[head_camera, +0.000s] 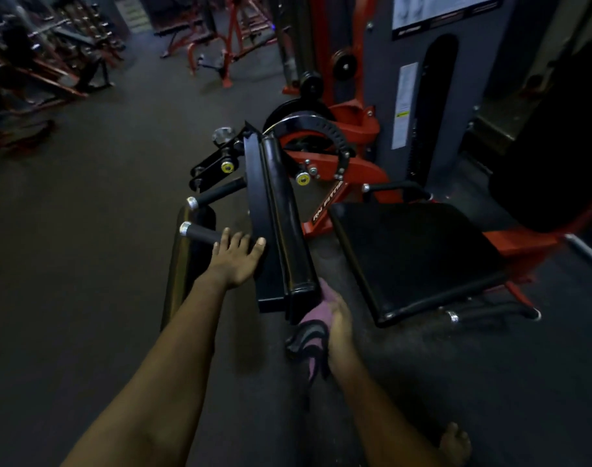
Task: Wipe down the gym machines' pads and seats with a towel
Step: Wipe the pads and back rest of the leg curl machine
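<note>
Left hand (235, 259) at centre frame, grip released, fingers straight, flat against the backing of the long black pad (289, 227). Right hand (338, 320) lower centre, grip grasping the purple towel (313, 332), held at the pad's near end. Black seat (419, 261) centre right, untouched.

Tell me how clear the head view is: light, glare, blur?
Head view: dim overall; glare streaks on the long pad and roller; the seat reads as flat black; racks far left are blurred; left hand, right hand and towel are readable.
</note>
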